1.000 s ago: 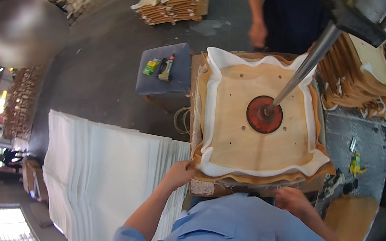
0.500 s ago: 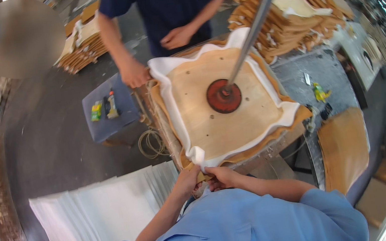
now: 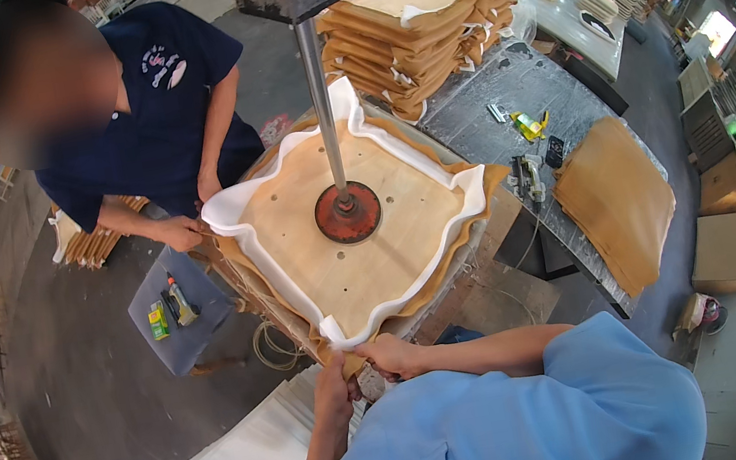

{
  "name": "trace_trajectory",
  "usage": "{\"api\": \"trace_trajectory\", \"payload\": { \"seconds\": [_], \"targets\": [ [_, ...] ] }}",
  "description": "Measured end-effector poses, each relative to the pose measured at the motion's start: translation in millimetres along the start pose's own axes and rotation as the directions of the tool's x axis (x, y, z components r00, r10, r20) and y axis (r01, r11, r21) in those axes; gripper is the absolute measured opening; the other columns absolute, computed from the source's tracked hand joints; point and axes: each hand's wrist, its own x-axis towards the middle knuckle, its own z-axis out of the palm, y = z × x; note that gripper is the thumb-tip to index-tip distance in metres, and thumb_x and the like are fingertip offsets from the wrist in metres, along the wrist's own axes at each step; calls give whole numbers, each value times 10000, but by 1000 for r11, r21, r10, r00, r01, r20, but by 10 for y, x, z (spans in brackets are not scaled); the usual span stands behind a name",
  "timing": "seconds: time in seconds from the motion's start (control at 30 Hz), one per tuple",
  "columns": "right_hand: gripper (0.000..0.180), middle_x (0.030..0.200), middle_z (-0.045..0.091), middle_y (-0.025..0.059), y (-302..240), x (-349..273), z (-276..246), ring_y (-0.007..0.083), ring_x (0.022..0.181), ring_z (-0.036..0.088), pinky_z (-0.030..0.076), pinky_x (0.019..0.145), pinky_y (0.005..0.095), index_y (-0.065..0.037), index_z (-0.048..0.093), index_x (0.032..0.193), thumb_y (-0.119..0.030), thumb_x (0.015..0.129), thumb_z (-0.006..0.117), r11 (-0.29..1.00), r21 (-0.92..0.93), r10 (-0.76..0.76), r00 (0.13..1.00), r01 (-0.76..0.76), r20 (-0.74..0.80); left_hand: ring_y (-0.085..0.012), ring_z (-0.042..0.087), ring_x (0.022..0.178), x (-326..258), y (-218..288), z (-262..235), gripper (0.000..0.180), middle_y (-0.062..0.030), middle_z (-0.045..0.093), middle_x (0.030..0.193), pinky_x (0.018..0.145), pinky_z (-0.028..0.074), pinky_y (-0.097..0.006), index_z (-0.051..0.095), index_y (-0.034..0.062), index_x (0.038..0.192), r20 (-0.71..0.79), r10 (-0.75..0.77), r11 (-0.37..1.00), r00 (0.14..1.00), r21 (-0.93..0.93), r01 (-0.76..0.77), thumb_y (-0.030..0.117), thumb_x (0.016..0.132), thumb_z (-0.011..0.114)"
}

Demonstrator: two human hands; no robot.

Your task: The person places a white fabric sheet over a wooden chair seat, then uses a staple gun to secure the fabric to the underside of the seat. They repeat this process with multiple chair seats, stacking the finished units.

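Press rod [image 3: 319, 93] over seat board [image 3: 359, 231]

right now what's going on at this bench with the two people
A plywood seat board lies on white foam and tan covering, pressed down by a red round pad on a metal rod. The wearer's left hand and right hand pinch the covering at the near corner. Across the bench, a co-worker in a dark shirt has a hand at the far corner's edge. More covered seats are stacked behind.
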Motion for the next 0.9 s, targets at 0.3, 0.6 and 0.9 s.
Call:
{"api": "trace_trajectory", "payload": {
  "seconds": [0.3,0.6,0.9],
  "targets": [
    [623,708,673,104,122,-138,-431,185,511,592,474,462,362,27,745,867,-548,1029,570,901,-368,-209,973,232,101,-155,522,527,-507,260,19,445,-35,564,600,553,442,-319,606,33,884,95,161,970,982,169,-176,388,1117,475],
    [733,643,580,29,-365,-235,-2093,168,455,578,501,442,355,-4,664,918,-709,1023,494,958,282,160,902,-45,-400,-237,649,1196,265,-183,1003,829,-129,671,1349,1048,496,-343,477,8,1544,512,-326,936,795,290,197,683,1066,418],
    [492,563,506,12,-458,-223,-2201,141,415,477,448,449,353,-29,646,790,-436,1049,549,998,56,46,950,-30,-310,-326,647,639,752,-377,1289,600,-126,621,678,798,600,-523,653,53,860,120,-346,843,930,-396,365,568,1084,441]
  ]
}}
